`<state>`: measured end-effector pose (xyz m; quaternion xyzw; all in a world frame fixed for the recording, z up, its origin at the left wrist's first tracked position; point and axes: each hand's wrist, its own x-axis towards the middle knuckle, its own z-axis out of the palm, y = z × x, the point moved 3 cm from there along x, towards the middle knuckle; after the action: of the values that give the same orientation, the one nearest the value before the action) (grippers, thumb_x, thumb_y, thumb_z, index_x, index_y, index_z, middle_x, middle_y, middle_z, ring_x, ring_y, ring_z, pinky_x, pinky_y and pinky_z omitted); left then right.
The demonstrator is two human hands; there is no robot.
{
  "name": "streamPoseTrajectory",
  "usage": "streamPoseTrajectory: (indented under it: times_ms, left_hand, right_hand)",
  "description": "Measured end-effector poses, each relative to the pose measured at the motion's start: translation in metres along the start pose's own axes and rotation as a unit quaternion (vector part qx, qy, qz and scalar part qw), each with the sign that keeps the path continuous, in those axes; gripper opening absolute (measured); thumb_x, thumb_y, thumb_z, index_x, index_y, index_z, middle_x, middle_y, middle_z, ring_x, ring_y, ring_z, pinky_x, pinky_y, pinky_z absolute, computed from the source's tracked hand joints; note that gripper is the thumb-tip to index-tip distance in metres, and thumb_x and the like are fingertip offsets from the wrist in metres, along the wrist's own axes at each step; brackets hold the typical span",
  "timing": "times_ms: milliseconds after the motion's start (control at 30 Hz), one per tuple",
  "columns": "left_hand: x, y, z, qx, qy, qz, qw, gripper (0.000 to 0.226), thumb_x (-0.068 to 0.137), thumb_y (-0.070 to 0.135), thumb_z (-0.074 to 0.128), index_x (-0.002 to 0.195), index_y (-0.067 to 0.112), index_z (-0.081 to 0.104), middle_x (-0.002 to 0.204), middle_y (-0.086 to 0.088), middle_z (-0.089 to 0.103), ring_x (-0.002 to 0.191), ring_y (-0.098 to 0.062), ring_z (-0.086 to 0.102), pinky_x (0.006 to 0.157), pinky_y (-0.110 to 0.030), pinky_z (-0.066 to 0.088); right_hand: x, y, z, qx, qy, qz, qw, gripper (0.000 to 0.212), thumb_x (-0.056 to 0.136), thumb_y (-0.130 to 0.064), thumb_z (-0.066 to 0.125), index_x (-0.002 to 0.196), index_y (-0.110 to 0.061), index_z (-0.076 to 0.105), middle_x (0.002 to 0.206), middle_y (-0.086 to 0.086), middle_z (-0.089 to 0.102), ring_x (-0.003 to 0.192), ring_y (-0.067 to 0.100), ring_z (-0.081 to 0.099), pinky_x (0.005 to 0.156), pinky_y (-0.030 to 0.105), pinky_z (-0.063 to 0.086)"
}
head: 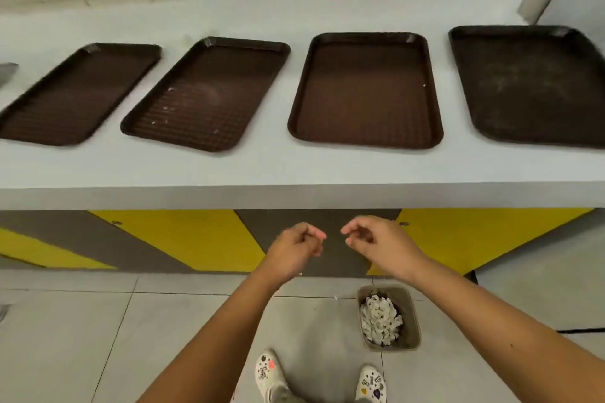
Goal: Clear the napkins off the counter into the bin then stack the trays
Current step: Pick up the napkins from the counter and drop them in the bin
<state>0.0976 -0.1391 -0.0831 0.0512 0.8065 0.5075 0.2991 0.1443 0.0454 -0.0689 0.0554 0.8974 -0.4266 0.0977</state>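
Napkins [380, 321] in the bin [413, 314] below both loosely curled, empty hands, left [296, 249] and right [376, 240]; four trays [365, 91] beyond them.

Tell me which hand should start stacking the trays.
Probably the right hand: it sits below the third tray, with the fourth tray to its right. Both hands look empty; napkins fill the bin.
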Motion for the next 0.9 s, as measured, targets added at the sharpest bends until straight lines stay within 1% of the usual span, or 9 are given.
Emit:
streamPoseTrajectory:
  times_ms: [67, 133, 267, 367, 467, 567, 667, 767, 900]
  left_hand:
    - [-0.011, 0.013, -0.052, 0.009, 0.038, 0.028, 0.999, 0.018, 0.095, 0.009, 0.053, 0.087, 0.021, 0.065, 0.078, -0.001, 0.066, 0.073, -0.010, 0.062, 0.071, -0.020, 0.046]
    - [-0.023, 0.023, -0.108, 0.013, 0.082, 0.052, 0.995, 0.016, 0.094, 0.008, 0.054, 0.088, 0.018, 0.064, 0.078, -0.002, 0.065, 0.072, -0.010, 0.060, 0.070, -0.021, 0.046]
    - [-0.039, 0.034, -0.214, 0.048, 0.147, 0.066, 0.986, 0.011, 0.093, 0.017, 0.056, 0.093, 0.022, 0.066, 0.087, -0.001, 0.070, 0.085, -0.014, 0.067, 0.073, -0.026, 0.048]
    - [-0.043, 0.039, -0.279, 0.073, 0.171, 0.075, 0.980, 0.011, 0.092, 0.019, 0.057, 0.093, 0.023, 0.067, 0.088, -0.002, 0.071, 0.086, -0.016, 0.068, 0.074, -0.031, 0.049]
    - [-0.039, 0.049, -0.337, 0.096, 0.193, 0.086, 0.973, 0.010, 0.092, 0.020, 0.058, 0.092, 0.024, 0.067, 0.091, -0.003, 0.070, 0.086, -0.015, 0.068, 0.072, -0.029, 0.047]
    - [-0.025, 0.065, -0.387, 0.098, 0.223, 0.098, 0.965, 0.009, 0.091, 0.022, 0.058, 0.092, 0.024, 0.067, 0.090, -0.002, 0.071, 0.088, -0.015, 0.068, 0.075, -0.029, 0.048]
    - [0.000, 0.080, -0.422, 0.100, 0.223, 0.105, 0.964, 0.010, 0.092, 0.022, 0.057, 0.094, 0.025, 0.067, 0.091, 0.001, 0.071, 0.087, -0.012, 0.068, 0.080, -0.031, 0.050]
    - [0.030, 0.091, -0.450, 0.096, 0.236, 0.112, 0.961, 0.009, 0.091, 0.023, 0.059, 0.094, 0.023, 0.067, 0.091, 0.000, 0.071, 0.085, -0.010, 0.068, 0.081, -0.030, 0.051]
    - [0.077, 0.095, -0.477, 0.079, 0.250, 0.123, 0.957, 0.007, 0.090, 0.025, 0.061, 0.091, 0.026, 0.068, 0.091, 0.001, 0.070, 0.087, -0.014, 0.068, 0.084, -0.036, 0.054]
  right_hand:
    - [0.018, -0.043, 0.001, -0.005, -0.007, -0.029, 1.000, 0.012, 0.089, -0.027, 0.066, 0.101, -0.030, 0.068, 0.090, -0.013, 0.066, 0.083, 0.003, 0.061, 0.074, 0.021, 0.047]
    - [0.039, -0.087, 0.004, 0.000, -0.007, -0.061, 0.998, 0.011, 0.089, -0.025, 0.065, 0.098, -0.032, 0.067, 0.089, -0.013, 0.066, 0.079, 0.004, 0.059, 0.074, 0.022, 0.047]
    - [0.077, -0.163, 0.011, 0.013, 0.032, -0.105, 0.994, 0.011, 0.089, -0.023, 0.065, 0.094, -0.031, 0.070, 0.087, -0.011, 0.067, 0.067, 0.002, 0.057, 0.065, 0.017, 0.044]
    - [0.107, -0.209, 0.020, 0.026, 0.039, -0.125, 0.991, 0.011, 0.089, -0.025, 0.066, 0.096, -0.032, 0.070, 0.088, -0.012, 0.067, 0.073, 0.004, 0.060, 0.063, 0.013, 0.045]
    - [0.141, -0.248, 0.028, 0.021, 0.045, -0.149, 0.988, 0.013, 0.088, -0.024, 0.067, 0.098, -0.031, 0.070, 0.092, -0.012, 0.065, 0.080, 0.005, 0.061, 0.067, 0.011, 0.044]
    - [0.177, -0.281, 0.025, -0.004, 0.054, -0.172, 0.984, 0.014, 0.089, -0.024, 0.067, 0.101, -0.031, 0.069, 0.094, -0.011, 0.060, 0.081, 0.005, 0.059, 0.071, 0.014, 0.043]
    - [0.215, -0.304, 0.019, -0.020, 0.065, -0.183, 0.981, 0.013, 0.089, -0.027, 0.066, 0.100, -0.033, 0.068, 0.096, -0.013, 0.058, 0.083, 0.005, 0.058, 0.072, 0.014, 0.042]
    - [0.252, -0.318, 0.016, -0.033, 0.068, -0.189, 0.979, 0.012, 0.088, -0.028, 0.067, 0.099, -0.033, 0.068, 0.098, -0.013, 0.057, 0.082, 0.006, 0.058, 0.073, 0.015, 0.042]
    - [0.306, -0.323, 0.011, -0.057, 0.061, -0.196, 0.977, 0.014, 0.089, -0.028, 0.066, 0.101, -0.032, 0.068, 0.100, -0.013, 0.056, 0.084, 0.007, 0.059, 0.076, 0.019, 0.046]
